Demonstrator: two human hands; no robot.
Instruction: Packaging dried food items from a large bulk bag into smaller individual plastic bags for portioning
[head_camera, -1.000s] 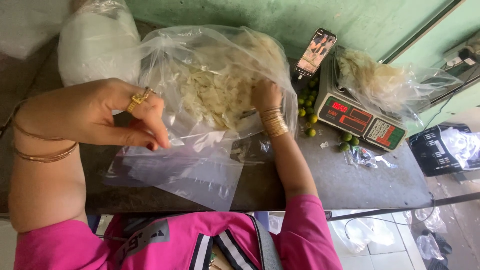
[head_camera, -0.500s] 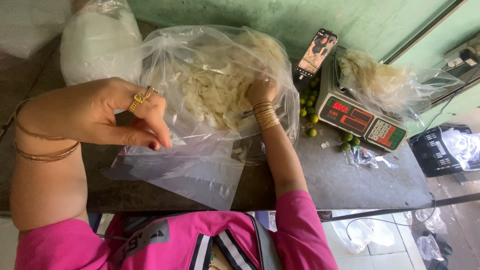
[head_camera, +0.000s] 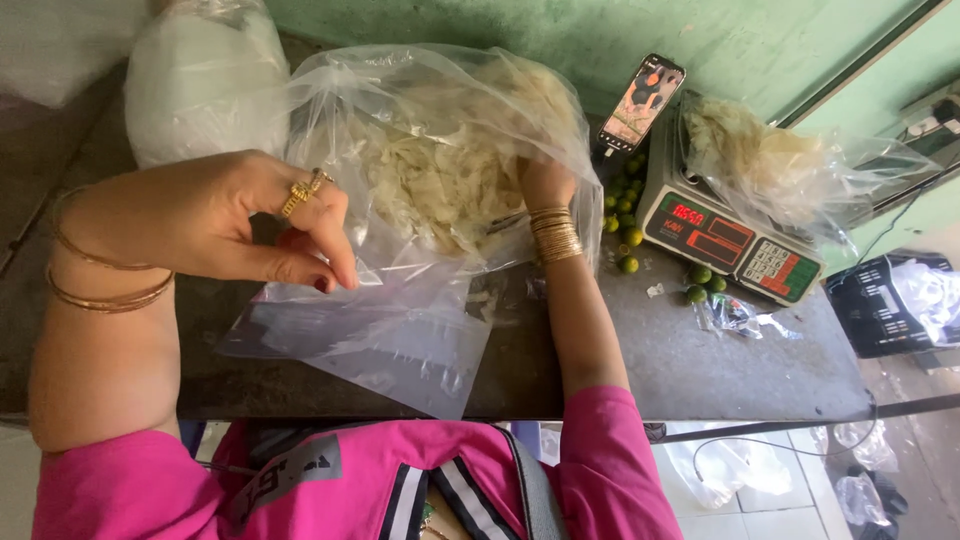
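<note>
Left fingers: the left hand (head_camera: 235, 225) pinches thumb and fingertips together on the rim of the large clear plastic bag (head_camera: 440, 150), lifting its near edge.
Right fingers: the right hand (head_camera: 545, 180) is pushed into the bag's mouth; its fingers are buried among the pale shreds, so whether they are apart or clamped cannot be told.
Bag contents: pale shredded strips (head_camera: 440, 185) fill the bag, which lies on the dark surface (head_camera: 700, 370) in front of the person.
Flat bags: a stack of empty clear bags (head_camera: 390, 340) lies under the big bag's mouth, reaching the near edge.
Scale: a digital scale (head_camera: 735, 240) stands to the right, carrying a second bag of shreds (head_camera: 770, 165).
Limes: small green limes (head_camera: 625, 205) lie between bag and scale.
Phone: a phone (head_camera: 642, 102) leans upright behind the limes.
Far left: a white filled bag (head_camera: 200, 85) sits beside the big one.
</note>
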